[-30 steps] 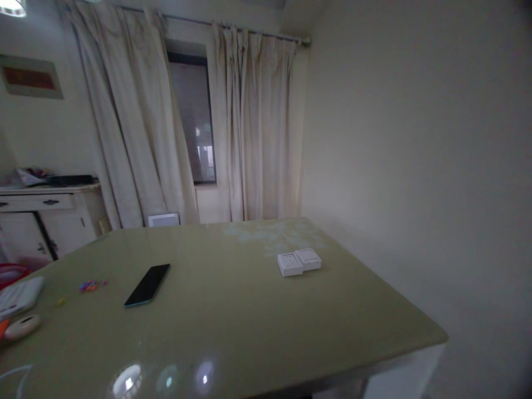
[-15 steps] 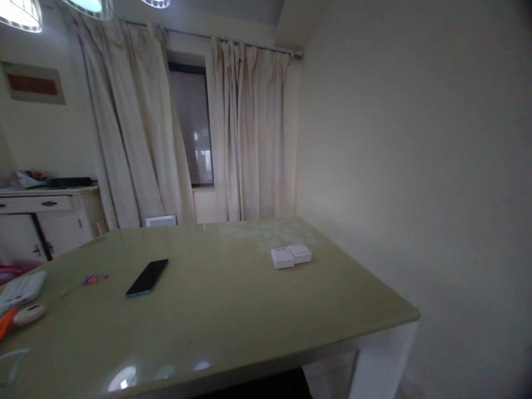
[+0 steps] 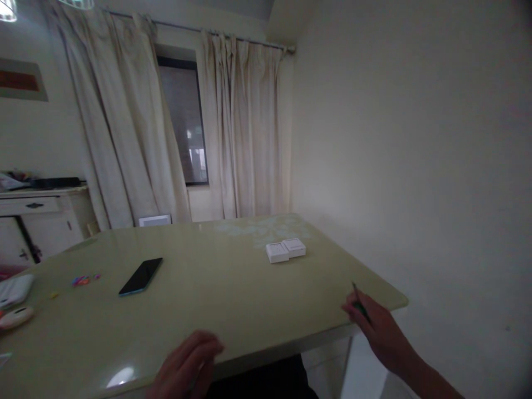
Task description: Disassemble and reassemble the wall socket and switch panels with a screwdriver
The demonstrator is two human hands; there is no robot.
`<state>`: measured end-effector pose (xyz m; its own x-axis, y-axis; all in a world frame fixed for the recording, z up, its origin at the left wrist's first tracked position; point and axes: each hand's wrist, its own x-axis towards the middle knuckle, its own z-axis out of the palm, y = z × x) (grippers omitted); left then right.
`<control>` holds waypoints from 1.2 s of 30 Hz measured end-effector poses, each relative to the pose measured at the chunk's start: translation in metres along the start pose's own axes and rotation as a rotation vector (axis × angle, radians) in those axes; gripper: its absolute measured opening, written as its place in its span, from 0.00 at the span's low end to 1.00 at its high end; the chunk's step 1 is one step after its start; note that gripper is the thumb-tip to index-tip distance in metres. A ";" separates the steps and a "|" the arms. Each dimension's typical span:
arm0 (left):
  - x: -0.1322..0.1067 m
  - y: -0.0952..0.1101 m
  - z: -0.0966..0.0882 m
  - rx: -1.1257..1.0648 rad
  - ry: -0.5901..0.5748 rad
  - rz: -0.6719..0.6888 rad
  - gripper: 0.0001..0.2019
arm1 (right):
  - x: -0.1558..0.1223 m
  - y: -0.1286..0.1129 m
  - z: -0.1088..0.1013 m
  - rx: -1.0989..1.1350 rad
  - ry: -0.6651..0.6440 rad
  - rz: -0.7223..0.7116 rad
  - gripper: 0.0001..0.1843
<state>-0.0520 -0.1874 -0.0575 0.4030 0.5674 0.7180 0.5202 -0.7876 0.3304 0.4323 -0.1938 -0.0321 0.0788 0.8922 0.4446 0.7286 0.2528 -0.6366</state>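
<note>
My right hand (image 3: 373, 322) is closed round a small screwdriver (image 3: 359, 308) with a green handle. Its thin shaft points up and away, above the table's right front corner. At the front edge, my left hand (image 3: 189, 363) is half curled, thumb apart from the fingers, and nothing shows in it. Farther back on the greenish table (image 3: 199, 316) sit two small white boxes, one (image 3: 277, 253) touching the other (image 3: 295, 247). Both hands are apart from them.
A phone (image 3: 141, 276) lies on the left of the table. Beyond it are small colourful pieces (image 3: 83, 280), a white flat object (image 3: 15, 290) and a rounded pale object (image 3: 16, 317). A plain wall (image 3: 436, 166) stands along the right side.
Both hands have come into view from below, the right one with the screwdriver in it. The camera has turned slightly right. The boxes and phone lie as before.
</note>
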 end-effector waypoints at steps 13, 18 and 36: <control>0.203 -0.056 0.174 -0.641 -0.112 -0.722 0.20 | 0.228 0.012 0.072 0.013 -0.097 0.530 0.20; 0.226 -0.057 0.200 -0.786 -0.061 -0.702 0.20 | 0.233 0.007 0.093 0.148 -0.133 0.595 0.20; 0.094 -0.075 0.066 -0.593 -0.129 -0.736 0.48 | 0.130 -0.063 0.126 0.359 -0.380 0.324 0.15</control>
<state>-0.0034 -0.0593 -0.0556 0.2248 0.9635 0.1451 0.2242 -0.1961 0.9546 0.3113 -0.0470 -0.0139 -0.0388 0.9990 -0.0207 0.4284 -0.0021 -0.9036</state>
